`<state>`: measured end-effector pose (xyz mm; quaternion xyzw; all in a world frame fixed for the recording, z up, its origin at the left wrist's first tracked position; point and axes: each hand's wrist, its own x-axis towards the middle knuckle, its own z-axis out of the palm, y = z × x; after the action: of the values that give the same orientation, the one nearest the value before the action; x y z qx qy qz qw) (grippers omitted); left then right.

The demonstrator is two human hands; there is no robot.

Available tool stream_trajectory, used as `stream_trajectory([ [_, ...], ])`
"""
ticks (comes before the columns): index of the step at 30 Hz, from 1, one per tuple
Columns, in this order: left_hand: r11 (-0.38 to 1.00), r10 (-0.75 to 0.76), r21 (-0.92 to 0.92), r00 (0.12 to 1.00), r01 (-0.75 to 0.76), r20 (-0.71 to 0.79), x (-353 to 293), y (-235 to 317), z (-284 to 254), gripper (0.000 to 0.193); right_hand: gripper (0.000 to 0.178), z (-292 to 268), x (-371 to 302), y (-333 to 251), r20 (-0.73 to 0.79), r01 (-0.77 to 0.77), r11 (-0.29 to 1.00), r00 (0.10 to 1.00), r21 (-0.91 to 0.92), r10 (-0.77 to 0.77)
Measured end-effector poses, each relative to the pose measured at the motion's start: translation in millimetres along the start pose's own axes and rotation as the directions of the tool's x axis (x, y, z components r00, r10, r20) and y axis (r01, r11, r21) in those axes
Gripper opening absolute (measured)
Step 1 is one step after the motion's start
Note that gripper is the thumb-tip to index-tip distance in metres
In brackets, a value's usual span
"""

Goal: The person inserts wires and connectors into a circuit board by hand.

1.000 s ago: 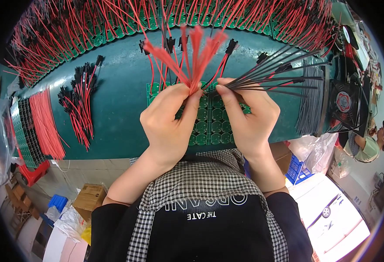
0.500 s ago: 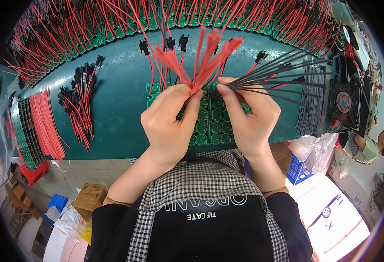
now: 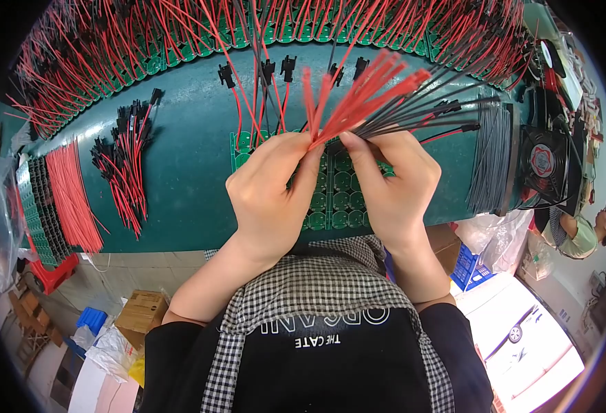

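My left hand (image 3: 273,182) is closed in a pinch on a bundle of red wires (image 3: 358,96), whose loose ends fan up and to the right. Close beside it, my right hand (image 3: 400,180) pinches a bundle of black wires (image 3: 427,113) that spreads out to the right. The red fan lies partly across the black one. Beneath both hands is a panel of green circuit boards (image 3: 330,199), largely covered by them. Wire leads with black connectors (image 3: 288,67) stick up from the panel's far side.
Along the far edge of the green table (image 3: 186,199) stand many boards with red and black wires (image 3: 179,34). To the left lie connector leads (image 3: 131,165), red wires (image 3: 76,196) and stacked boards (image 3: 45,206). Black wires (image 3: 490,158) and a fan (image 3: 545,162) are at the right; a person (image 3: 578,230) is beyond.
The red wire bundle has tilted to the right and now overlaps the black one. Both hands stay close together, the left slightly further right, each still pinching its wires.
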<state>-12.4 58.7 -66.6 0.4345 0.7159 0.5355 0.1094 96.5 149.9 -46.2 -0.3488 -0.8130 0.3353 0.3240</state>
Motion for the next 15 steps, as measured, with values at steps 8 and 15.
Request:
stream_trajectory([
  [8,0.998,0.056,0.026,0.998,-0.057,0.027,3.3,1.4,-0.6,0.017,0.011,-1.9,0.1,0.0,0.042,0.058,0.997,0.998,-0.058,-0.056],
  [15,0.986,0.128,0.109,0.992,-0.127,-0.002,4.5,2.9,2.5,0.027,0.017,2.7,-2.1,-4.0,0.013,0.117,0.988,0.993,-0.106,-0.116],
])
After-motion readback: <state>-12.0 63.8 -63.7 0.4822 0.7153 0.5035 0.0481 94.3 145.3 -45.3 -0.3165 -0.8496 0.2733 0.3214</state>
